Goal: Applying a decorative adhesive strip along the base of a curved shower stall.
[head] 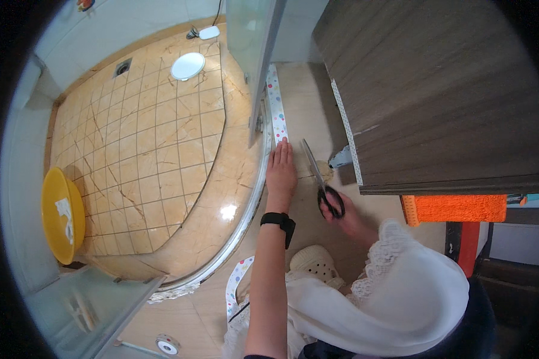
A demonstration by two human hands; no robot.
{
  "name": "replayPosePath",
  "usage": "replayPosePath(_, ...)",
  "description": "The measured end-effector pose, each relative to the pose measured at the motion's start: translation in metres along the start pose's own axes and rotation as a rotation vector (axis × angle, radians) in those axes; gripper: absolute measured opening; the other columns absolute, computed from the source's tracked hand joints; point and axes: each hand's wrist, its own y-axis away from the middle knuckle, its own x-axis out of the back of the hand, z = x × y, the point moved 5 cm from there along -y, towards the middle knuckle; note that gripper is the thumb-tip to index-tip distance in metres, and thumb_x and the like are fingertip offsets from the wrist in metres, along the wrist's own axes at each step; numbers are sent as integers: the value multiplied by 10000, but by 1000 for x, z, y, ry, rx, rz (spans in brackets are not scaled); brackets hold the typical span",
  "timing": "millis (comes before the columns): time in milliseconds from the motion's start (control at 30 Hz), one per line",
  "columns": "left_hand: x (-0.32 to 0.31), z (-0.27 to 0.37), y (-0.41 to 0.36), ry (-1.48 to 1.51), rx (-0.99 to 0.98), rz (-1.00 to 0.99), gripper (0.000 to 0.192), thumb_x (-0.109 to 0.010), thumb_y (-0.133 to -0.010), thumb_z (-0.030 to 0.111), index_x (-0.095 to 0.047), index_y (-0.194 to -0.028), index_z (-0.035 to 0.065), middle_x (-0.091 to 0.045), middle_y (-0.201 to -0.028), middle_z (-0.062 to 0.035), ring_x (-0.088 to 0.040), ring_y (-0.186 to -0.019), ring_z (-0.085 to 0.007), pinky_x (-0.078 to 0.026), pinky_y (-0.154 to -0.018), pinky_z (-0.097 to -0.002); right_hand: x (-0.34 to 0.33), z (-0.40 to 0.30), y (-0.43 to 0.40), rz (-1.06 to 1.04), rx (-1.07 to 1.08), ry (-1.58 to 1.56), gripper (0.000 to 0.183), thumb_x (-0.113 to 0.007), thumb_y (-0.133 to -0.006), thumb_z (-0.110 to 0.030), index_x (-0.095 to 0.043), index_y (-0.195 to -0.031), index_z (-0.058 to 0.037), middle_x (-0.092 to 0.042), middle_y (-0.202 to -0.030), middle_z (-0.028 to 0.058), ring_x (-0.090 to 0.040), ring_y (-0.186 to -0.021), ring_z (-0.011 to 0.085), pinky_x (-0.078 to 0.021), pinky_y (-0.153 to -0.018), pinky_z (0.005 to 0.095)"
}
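Observation:
My left hand [281, 172], with a black band on its wrist, lies flat with its fingertips on a white strip with coloured dots [277, 103]. The strip runs along the floor beside the curved shower sill. My right hand [348, 217] grips a pair of scissors [321, 179] by the black handles. Their blades look closed, point away from me and are right of my left hand. Another length of dotted strip [238, 273] curves near my left forearm. What the left palm covers is hidden.
A curved shower sill [256, 193] borders the tiled shower floor [143, 148]. Glass doors [251, 49] stand at its ends. Inside are a yellow basin [49, 215] and a white round lid [187, 66]. A dark wood cabinet [431, 98] overhangs at right, beside an orange towel [458, 208].

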Motion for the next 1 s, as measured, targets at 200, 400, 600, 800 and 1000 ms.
replayPosePath(200, 6, 1, 0, 46, 23, 12, 552, -434, -879, 191, -363, -1404, 38, -306, -1500, -77, -296, -1374, -184, -189, -1136, -437, -20, -20, -82, -154, -96, -237, 289, -582, -925, -373, -510, -946, -93, -532, -753, 8, -469, -599, 82, -382, -524, 198)
replayPosePath(400, 10, -5, 6, 46, 28, 32, 569, -437, -876, 203, -351, -1416, 48, -296, -1507, -62, -279, -1381, -171, -162, -1143, -443, -29, -33, -102, -284, -218, -423, 337, -586, -924, -361, -518, -919, -31, -523, -687, -1, -462, -557, 79, -373, -496, 188)
replayPosePath(600, 17, 1, 0, 56, 1, 34, 553, -419, -887, 209, -359, -1413, 47, -307, -1502, -62, -286, -1376, -174, -173, -1136, -436, -19, -30, -99, -302, -320, -456, 363, -610, -907, -373, -527, -883, -20, -523, -679, -6, -454, -537, 77, -360, -478, 185)
replayPosePath(800, 12, -3, 2, 12, 3, 19, 549, -411, -892, 217, -362, -1413, 50, -305, -1502, -62, -291, -1373, -174, -175, -1134, -432, -22, -21, -93, -310, -376, -507, 386, -603, -910, -379, -532, -876, -1, -512, -658, -10, -443, -535, 73, -355, -477, 187)
replayPosePath(1000, 8, -5, 3, -42, 10, -32, 548, -430, -913, 251, -344, -1422, 68, -271, -1518, -55, -256, -1389, -179, -152, -1140, -427, -20, -21, -94, -317, -337, -490, 395, -574, -926, -385, -527, -906, 6, -493, -676, -21, -421, -533, 51, -334, -467, 167)
